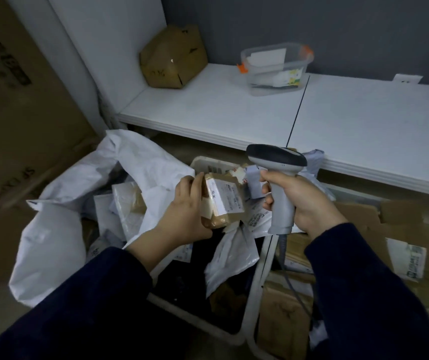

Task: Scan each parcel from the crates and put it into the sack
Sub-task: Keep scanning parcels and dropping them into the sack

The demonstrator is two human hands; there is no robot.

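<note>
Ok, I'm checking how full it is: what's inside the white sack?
The white sack holds white mailers and a taped brown parcel near its mouth; anything deeper is covered by them and the sack's folds.

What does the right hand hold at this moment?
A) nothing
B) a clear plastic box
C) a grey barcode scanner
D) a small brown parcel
C: the right hand grips the handle of the grey scanner, while the left hand holds the small labelled parcel.

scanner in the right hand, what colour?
Scanner: light grey handle and body, dark top on the head. Head view, the only one.
</note>
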